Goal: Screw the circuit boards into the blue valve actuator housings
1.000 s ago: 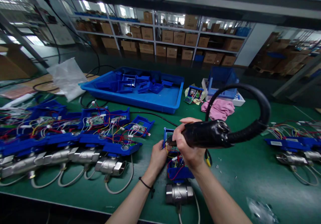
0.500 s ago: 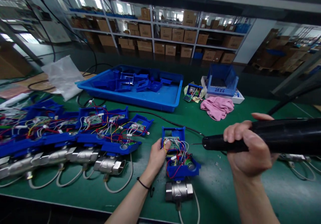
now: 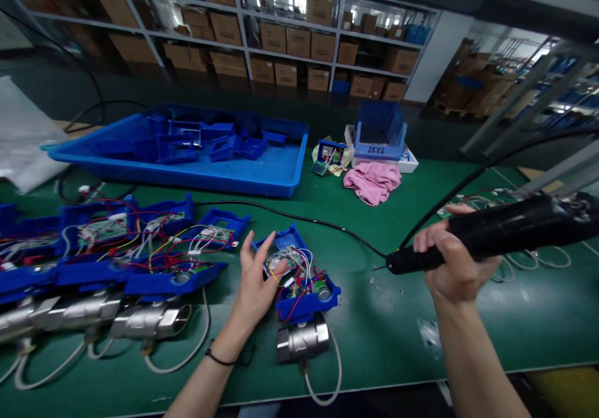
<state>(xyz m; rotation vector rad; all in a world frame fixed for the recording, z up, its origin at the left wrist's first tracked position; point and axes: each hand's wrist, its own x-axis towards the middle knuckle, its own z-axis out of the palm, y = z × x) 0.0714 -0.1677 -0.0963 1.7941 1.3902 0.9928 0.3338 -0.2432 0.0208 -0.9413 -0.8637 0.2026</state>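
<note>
Right hand (image 3: 456, 259), head view: wrapped around a black power screwdriver (image 3: 510, 224), nose pointing left, bit apart from the unit. Left hand (image 3: 255, 287): wide, fingers spread, thumb over the circuit board (image 3: 284, 259); I can't tell if it presses. Black band (image 3: 219, 357) on that wrist.

Open blue housing (image 3: 306, 306) is near the front of the green bench (image 3: 374, 349), between my 2 hands, mounted on 1 metal valve (image 3: 303, 343). Lid (image 3: 291, 238) tilts away behind it; red, white and yellow wires (image 3: 304, 268) run between the 2 parts. Pale cable (image 3: 337, 368) loops out right of the valve.

To the left I get a row of similar blue units (image 3: 163, 281), at least 3 valves showing. Black cord (image 3: 281, 209) crosses the bench to the screwdriver's nose; I can't tell if it joins there. Further back: blue tray (image 3: 196, 179) with blue frames (image 3: 224, 146) inside, then a pink cloth (image 3: 373, 182) just in front of a blue bin (image 3: 380, 143). Shelves hold cardboard boxes (image 3: 298, 42).
</note>
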